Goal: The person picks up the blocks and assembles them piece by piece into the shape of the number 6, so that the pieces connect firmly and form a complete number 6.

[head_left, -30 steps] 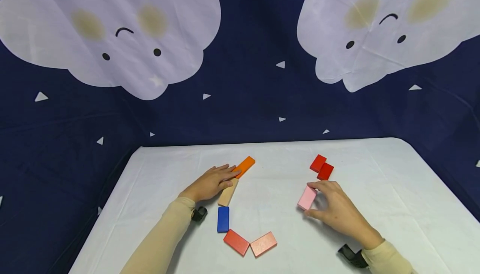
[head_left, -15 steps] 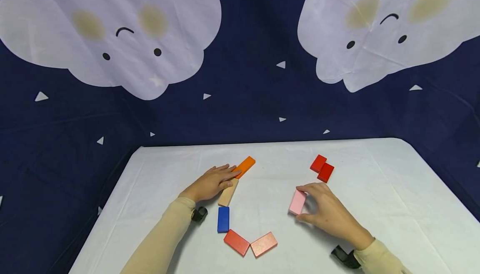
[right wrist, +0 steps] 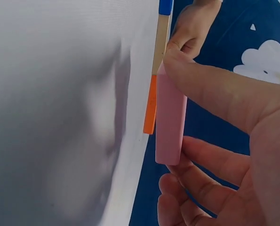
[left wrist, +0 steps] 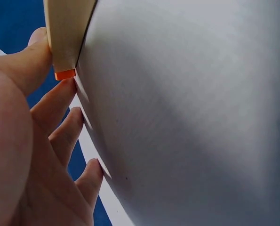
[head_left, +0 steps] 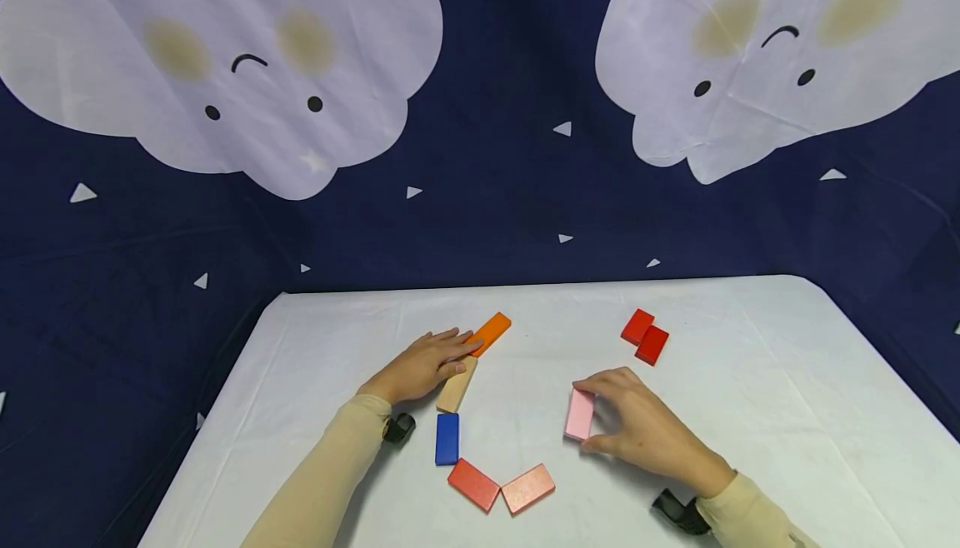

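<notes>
My right hand (head_left: 641, 427) holds a pink block (head_left: 580, 415) by its two ends, thumb at the near end and fingertips at the far one. In the right wrist view the pink block (right wrist: 170, 120) hides part of the row behind it. Over on the left, my left hand (head_left: 420, 365) lies with fingers extended onto an orange block (head_left: 492, 332), its thumb on a beige block (head_left: 457, 387). The left wrist view has the thumb against the beige block (left wrist: 69, 35). A blue block (head_left: 447, 440) continues the row, then a red block (head_left: 473, 484) and a salmon block (head_left: 528, 489).
Two red blocks (head_left: 637, 326) touch each other at the back right of the white-covered table (head_left: 795, 381). Behind the table hangs a dark blue cloth (head_left: 495, 156) with clouds. Black straps with small devices sit at both wrists.
My right hand has moved left with the pink block, away from the two red blocks, and the block has turned more upright in view. The left hand and the row have stayed put.
</notes>
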Demonstrator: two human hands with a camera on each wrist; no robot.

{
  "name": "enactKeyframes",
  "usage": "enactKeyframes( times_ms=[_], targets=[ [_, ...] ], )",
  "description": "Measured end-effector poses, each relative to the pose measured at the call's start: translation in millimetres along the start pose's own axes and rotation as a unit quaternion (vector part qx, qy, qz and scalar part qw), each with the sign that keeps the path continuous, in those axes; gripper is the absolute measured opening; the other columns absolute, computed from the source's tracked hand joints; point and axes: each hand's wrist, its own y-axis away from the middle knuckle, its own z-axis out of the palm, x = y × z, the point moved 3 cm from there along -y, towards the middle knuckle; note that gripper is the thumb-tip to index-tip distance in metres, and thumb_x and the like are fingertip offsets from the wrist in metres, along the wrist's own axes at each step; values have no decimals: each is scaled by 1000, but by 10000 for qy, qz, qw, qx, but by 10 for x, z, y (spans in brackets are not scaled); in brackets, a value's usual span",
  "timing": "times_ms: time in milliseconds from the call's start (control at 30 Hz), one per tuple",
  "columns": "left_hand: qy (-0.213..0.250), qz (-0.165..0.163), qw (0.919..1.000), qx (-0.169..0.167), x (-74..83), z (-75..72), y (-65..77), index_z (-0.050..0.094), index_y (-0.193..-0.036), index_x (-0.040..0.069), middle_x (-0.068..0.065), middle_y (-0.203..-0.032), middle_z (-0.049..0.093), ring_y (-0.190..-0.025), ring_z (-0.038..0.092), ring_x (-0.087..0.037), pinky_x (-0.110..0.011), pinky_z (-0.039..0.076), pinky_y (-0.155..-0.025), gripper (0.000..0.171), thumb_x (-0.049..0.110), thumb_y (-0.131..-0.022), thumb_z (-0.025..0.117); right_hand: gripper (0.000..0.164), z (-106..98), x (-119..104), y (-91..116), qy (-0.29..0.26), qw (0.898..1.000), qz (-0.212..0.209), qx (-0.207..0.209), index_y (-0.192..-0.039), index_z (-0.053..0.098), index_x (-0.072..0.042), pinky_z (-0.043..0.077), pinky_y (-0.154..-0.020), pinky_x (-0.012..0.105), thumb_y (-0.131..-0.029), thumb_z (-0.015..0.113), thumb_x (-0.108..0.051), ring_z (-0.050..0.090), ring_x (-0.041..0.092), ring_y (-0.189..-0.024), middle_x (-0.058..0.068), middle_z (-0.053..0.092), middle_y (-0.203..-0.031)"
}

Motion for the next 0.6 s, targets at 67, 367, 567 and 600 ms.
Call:
enactKeyframes(
  times_ms=[67,367,567,600],
  targets=[
    [6,5,10000,0,3,-3,0,44,-154,20,-5,-160,37,-150,28,-29,-57,17,-121,49,32,-106,50,71,6,-13,-3,-26,9999,-34,-101,-129,67,-9,51,-98,44,-66,94,-23,53,16,-115,-4,63,-123],
    [25,-29,10000,-8,15,-6,5,44,-154,21,-5,-160,37,-150,28,-29,-56,16,-121,50,32,-106,51,71,34,-53,-16,-105,9993,-183,-298,-130,67,-10,50,-98,43,-67,94,-26,53,16,-115,-5,62,-123],
    [22,-52,10000,-15,12,-5,6,44,-154,21,-5,-160,37,-150,27,-28,-56,16,-122,50,33,-106,51,70,85,-83,-35,-179,9984,-307,-439,-129,67,-11,49,-99,43,-67,94,-27,53,15,-115,-6,62,-123],
    [27,-50,10000,-13,12,-6,7,44,-154,21,-5,-160,37,-150,27,-28,-56,16,-122,50,33,-106,50,70,92,-88,-38,-187,9982,-329,-459,-129,67,-11,49,-99,43,-67,94,-28,53,16,-116,-6,63,-123]
  ],
)
